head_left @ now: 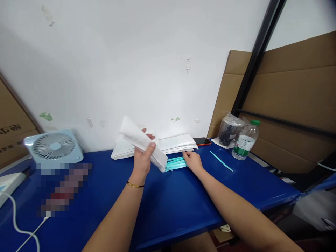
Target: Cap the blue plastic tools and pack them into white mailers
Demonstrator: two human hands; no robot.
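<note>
My left hand [145, 154] is closed around a flat white packet [135, 135], which is tilted, with its lower end close to a bunch of slim turquoise plastic sticks [176, 163]. At the right end of that bunch, my right hand [193, 160] is closed, fingers curled at the sticks' ends. Whether any stick tip sits inside the packet I cannot tell. Behind both hands lies a stack of white packets [178, 141] along the wall. A single turquoise stick [221, 161] with a pointed end lies apart, right of my right hand.
A light blue fan [55, 147] stands at the left, near a blurred-out object [65, 190] with a white cable [33, 232]. At the right back are a phone [202, 141], a bagged dark container [228, 131] and a green-capped bottle [245, 141]. Cardboard [294, 87] leans beyond a black frame.
</note>
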